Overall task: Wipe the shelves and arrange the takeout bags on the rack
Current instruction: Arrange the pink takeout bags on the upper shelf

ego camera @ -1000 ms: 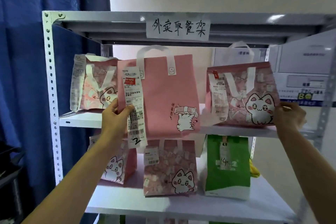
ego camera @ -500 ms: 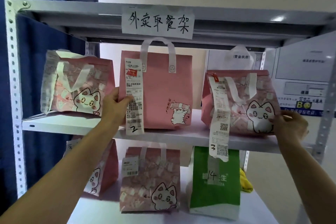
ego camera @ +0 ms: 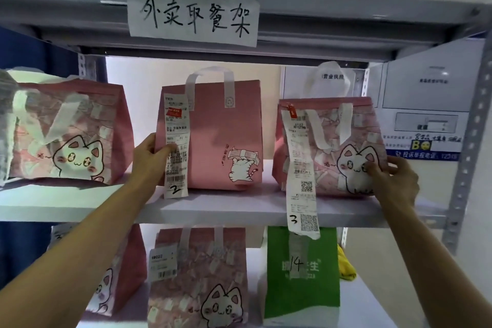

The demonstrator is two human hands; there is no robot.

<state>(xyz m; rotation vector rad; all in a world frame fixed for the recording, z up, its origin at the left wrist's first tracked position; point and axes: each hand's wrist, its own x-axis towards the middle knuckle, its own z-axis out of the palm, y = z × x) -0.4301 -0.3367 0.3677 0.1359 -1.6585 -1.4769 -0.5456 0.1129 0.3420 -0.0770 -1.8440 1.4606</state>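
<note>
My left hand [ego camera: 151, 153] grips the plain pink cloth bag [ego camera: 213, 136]; my right hand [ego camera: 394, 176] grips the cat-print pink bag [ego camera: 332, 146]. I think the bags are almost lined up.

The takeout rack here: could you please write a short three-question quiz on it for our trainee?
1. True or false: the left hand grips the plain pink bag.
2. Which number is handwritten on the receipt hanging past the shelf edge?
3. The right hand touches which bag: A green, B cat-print bag, C none?

Key: 1 true; 2 three; 3 B.
</note>
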